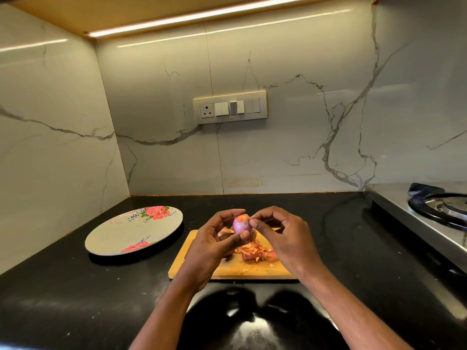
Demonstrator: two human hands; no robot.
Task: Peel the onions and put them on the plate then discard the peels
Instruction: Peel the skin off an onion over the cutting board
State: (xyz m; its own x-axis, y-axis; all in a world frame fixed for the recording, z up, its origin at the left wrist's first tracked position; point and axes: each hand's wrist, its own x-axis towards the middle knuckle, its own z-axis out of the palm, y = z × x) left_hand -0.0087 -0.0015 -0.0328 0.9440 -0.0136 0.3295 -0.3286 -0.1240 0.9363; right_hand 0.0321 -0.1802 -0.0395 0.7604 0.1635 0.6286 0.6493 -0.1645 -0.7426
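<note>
Onion [241, 224] sits gripped in left hand [217, 245]; right hand [278, 238] pinches its last skin patch, best pulled downward gently.

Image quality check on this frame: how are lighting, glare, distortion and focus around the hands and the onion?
Head view: the under-cabinet light strip reflects as streaks on the marble wall; wide-angle bending curves the edges; the black counter shows glare patches near the bottom; the onion, left hand and right hand are evenly lit but slightly soft.
</note>
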